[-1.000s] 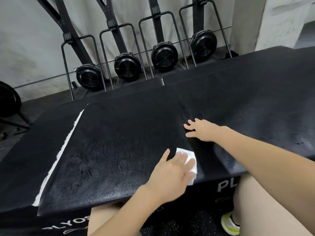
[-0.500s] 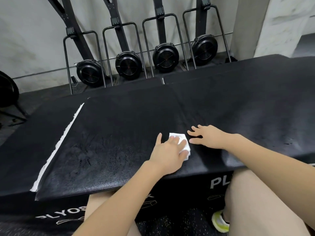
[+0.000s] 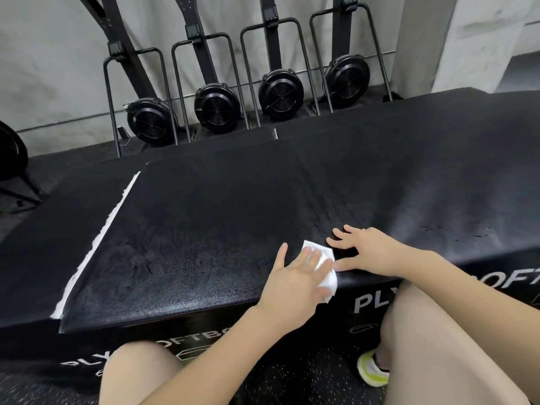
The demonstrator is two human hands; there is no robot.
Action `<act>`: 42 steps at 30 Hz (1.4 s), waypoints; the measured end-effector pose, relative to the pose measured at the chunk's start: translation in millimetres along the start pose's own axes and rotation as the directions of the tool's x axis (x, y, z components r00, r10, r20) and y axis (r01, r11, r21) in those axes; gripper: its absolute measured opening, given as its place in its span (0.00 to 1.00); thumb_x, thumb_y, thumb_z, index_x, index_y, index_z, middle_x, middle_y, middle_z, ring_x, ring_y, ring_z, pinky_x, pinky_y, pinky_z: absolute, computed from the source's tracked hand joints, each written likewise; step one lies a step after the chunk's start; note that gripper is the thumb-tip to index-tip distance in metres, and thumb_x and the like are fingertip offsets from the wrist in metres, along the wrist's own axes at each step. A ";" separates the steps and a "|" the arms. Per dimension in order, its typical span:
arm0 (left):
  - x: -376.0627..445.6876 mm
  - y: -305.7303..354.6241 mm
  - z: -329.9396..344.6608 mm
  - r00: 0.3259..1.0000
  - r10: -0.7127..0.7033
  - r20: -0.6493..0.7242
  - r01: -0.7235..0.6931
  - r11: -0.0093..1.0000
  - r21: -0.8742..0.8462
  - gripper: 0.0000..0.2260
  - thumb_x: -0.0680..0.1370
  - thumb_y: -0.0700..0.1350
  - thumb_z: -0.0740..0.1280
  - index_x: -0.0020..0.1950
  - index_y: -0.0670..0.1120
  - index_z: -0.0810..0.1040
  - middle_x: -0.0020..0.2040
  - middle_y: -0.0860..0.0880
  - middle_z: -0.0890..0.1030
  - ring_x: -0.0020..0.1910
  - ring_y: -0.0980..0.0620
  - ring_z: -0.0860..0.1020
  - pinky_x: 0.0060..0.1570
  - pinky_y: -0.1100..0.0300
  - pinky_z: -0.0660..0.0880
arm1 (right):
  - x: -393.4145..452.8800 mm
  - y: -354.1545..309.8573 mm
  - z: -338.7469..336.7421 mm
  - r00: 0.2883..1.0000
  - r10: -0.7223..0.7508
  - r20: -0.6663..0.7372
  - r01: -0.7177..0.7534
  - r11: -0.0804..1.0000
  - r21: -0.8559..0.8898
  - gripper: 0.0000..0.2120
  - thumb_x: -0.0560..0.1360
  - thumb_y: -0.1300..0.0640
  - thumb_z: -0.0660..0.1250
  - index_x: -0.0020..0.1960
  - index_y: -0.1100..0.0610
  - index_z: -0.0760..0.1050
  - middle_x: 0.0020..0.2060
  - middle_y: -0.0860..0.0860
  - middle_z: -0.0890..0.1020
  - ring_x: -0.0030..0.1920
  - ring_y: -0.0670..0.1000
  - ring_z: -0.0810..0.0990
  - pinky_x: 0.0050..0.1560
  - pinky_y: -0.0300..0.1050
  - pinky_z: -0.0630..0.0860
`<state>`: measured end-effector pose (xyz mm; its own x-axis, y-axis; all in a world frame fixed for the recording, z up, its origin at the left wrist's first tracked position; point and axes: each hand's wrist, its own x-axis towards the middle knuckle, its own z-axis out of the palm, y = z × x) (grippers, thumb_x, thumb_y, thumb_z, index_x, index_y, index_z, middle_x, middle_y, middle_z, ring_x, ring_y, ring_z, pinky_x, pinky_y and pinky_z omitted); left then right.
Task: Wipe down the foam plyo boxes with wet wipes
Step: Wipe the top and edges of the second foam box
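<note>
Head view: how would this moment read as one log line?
step: wiping box top | left hand: presses wipe flat near front edge | right hand: flat on box beside wipe

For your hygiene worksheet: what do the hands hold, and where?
Nothing gripped. The left hand presses the wet wipe flat; right hand rests on the box.

Counts:
- Foam plyo boxes: three in view side by side, left (image 3: 58, 229), middle (image 3: 204, 229), right (image 3: 438, 176).
- Wet wipe (image 3: 325, 268): one.
- Hands: two, left hand (image 3: 295, 280), right hand (image 3: 366, 248).
- Fan-wheel machines along wall: four, (image 3: 150, 121), (image 3: 217, 108), (image 3: 280, 93), (image 3: 347, 77).
- Shoe (image 3: 372, 368): one visible.
</note>
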<state>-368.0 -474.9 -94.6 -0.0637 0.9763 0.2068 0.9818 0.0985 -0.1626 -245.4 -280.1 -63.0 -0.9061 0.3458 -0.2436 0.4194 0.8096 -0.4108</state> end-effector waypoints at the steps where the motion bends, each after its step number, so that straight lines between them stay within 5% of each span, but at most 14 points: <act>1: 3.3 3.1 1.2 1.000 -0.011 -0.002 0.011 1.000 0.019 0.23 0.76 0.59 0.66 0.68 0.52 0.73 0.64 0.52 0.79 0.69 0.52 0.73 0.70 0.37 0.66 | 0.1 2.1 0.8 1.000 -0.001 -0.010 0.001 1.000 0.019 0.32 0.76 0.36 0.66 0.77 0.40 0.61 0.79 0.42 0.56 0.80 0.45 0.47 0.77 0.44 0.48; 7: -32.8 -15.2 -0.8 0.997 -0.047 -0.056 0.049 0.998 0.040 0.26 0.74 0.54 0.73 0.70 0.52 0.71 0.68 0.52 0.77 0.70 0.53 0.73 0.72 0.35 0.64 | -0.8 4.7 0.6 1.000 0.000 -0.006 0.000 1.000 0.029 0.30 0.77 0.39 0.66 0.77 0.40 0.63 0.79 0.41 0.57 0.80 0.44 0.49 0.77 0.44 0.47; 12: -71.2 -40.6 -3.5 0.993 -0.094 -0.068 0.101 0.989 0.107 0.22 0.78 0.52 0.70 0.71 0.50 0.74 0.68 0.49 0.78 0.70 0.50 0.75 0.71 0.29 0.60 | -1.9 5.6 4.4 1.000 -0.008 -0.017 0.009 0.999 0.045 0.29 0.77 0.38 0.66 0.76 0.40 0.63 0.79 0.42 0.57 0.79 0.44 0.48 0.77 0.44 0.47; 17: -47.7 -9.6 7.3 0.989 -0.147 -0.002 0.146 0.984 0.100 0.24 0.80 0.54 0.54 0.72 0.47 0.74 0.70 0.43 0.77 0.72 0.44 0.73 0.71 0.30 0.55 | -3.4 3.1 2.7 1.000 -0.004 -0.017 0.004 1.000 0.023 0.30 0.78 0.39 0.65 0.77 0.41 0.62 0.79 0.42 0.56 0.80 0.45 0.48 0.78 0.47 0.47; 23: -8.0 24.4 17.4 0.992 -0.125 0.014 0.122 0.983 0.136 0.24 0.81 0.54 0.57 0.77 0.47 0.65 0.74 0.43 0.72 0.76 0.43 0.66 0.74 0.33 0.51 | -6.0 3.6 3.7 1.000 -0.007 -0.014 0.006 0.999 -0.037 0.30 0.79 0.39 0.62 0.79 0.42 0.58 0.79 0.43 0.54 0.80 0.46 0.47 0.76 0.45 0.47; 30: -58.1 -20.4 9.8 0.989 -0.150 -0.019 0.151 0.979 0.135 0.25 0.81 0.56 0.55 0.73 0.47 0.74 0.70 0.44 0.77 0.71 0.46 0.74 0.70 0.31 0.57 | -7.5 3.5 6.8 1.000 -0.009 -0.025 0.009 1.000 -0.016 0.30 0.80 0.40 0.62 0.79 0.43 0.58 0.79 0.41 0.54 0.80 0.46 0.46 0.77 0.45 0.45; 35: -67.0 -22.0 16.1 0.978 -0.208 0.032 0.201 0.968 0.150 0.25 0.80 0.56 0.56 0.74 0.48 0.71 0.70 0.42 0.76 0.71 0.44 0.74 0.71 0.31 0.56 | -5.1 4.8 10.6 0.999 -0.017 -0.041 0.017 1.000 -0.010 0.29 0.80 0.40 0.62 0.78 0.42 0.59 0.79 0.41 0.54 0.80 0.45 0.47 0.77 0.45 0.45; 42: -16.9 9.9 14.1 0.991 -0.118 0.061 0.113 0.991 0.070 0.26 0.82 0.59 0.55 0.75 0.47 0.68 0.72 0.42 0.75 0.74 0.43 0.70 0.73 0.34 0.60 | -6.8 4.2 10.3 0.993 -0.024 -0.112 0.019 0.999 -0.047 0.27 0.79 0.38 0.62 0.77 0.40 0.62 0.77 0.38 0.59 0.79 0.43 0.52 0.76 0.43 0.51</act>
<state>-359.7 -487.7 -113.3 -0.1895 0.9679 0.1649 0.9534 0.2216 -0.2050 -236.9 -283.9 -72.2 -0.9165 0.3770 -0.1335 0.3989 0.8375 -0.3734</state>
